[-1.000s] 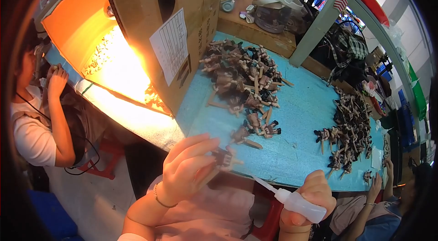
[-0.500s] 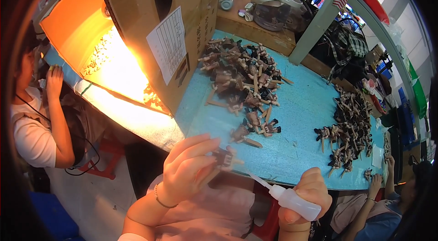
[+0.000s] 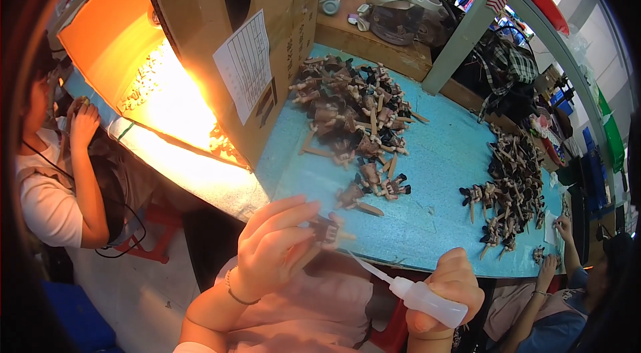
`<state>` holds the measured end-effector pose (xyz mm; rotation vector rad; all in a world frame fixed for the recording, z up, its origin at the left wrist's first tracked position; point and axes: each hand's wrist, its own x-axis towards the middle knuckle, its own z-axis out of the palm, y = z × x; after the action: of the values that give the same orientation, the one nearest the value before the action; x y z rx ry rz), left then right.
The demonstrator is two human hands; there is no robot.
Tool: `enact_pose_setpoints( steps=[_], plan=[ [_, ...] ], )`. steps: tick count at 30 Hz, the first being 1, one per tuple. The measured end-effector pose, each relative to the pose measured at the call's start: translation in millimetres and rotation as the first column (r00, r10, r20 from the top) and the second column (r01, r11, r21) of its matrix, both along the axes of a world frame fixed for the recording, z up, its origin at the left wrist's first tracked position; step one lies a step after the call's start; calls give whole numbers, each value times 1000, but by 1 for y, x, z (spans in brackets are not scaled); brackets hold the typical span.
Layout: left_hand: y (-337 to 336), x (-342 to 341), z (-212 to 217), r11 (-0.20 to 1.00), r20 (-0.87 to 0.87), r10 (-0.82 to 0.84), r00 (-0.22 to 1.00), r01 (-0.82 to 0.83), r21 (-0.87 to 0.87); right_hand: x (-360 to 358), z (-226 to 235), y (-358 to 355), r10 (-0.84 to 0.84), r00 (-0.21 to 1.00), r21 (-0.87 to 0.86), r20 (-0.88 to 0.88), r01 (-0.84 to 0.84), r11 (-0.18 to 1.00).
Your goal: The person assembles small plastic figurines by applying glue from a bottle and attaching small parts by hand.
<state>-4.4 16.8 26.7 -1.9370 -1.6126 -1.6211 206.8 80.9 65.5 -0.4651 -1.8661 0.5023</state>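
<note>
Over the table's near edge, my left hand [image 3: 277,243] pinches a small brown and tan toy figure [image 3: 325,231] between thumb and fingers. The fingers hide part of it. To its right, my right hand [image 3: 455,291] is wrapped round a white squeeze bottle [image 3: 427,299] with a long thin nozzle [image 3: 369,267]. The bottle lies tilted, its nozzle pointing up and left, with the tip just below and right of the figure. I cannot tell whether tip and figure touch. Beyond my hands lies a heap of similar figures [image 3: 354,102], with a few loose ones [image 3: 382,179] nearer.
A second pile of figures [image 3: 511,186] lies on the right of the blue tabletop [image 3: 427,233]. At left stands a large cardboard box [image 3: 207,39], brightly lit inside. A green-grey post [image 3: 477,26] rises behind. One person [image 3: 57,199] sits left, another [image 3: 561,313] right.
The squeeze bottle in my right hand has shifted slightly left, bringing its nozzle tip closer to the figure. My left hand has barely moved. The people at both sides have moved their hands.
</note>
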Motion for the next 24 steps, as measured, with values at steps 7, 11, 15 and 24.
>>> enact_pose_setpoints(
  steps=[7, 11, 15, 24],
  plan=[
    [0, 0, -1, 1000, 42, -11, 999, 12, -17, -3, -9, 0, -95, 971, -6, -220, 96, 995],
    [-2, 2, -6, 997, 175, -61, 983, 69, -41, -4, -3, 0, -51, 984, 1, -173, 51, 999],
    [-1, 2, -10, 994, 215, -77, 974, 91, -58, -3, -5, -1, -35, 981, -17, -192, 33, 999],
    [-2, 4, -15, 967, 424, -221, 879, 252, -19, -2, -4, -3, -73, 979, -48, -190, 65, 997]
  ],
)
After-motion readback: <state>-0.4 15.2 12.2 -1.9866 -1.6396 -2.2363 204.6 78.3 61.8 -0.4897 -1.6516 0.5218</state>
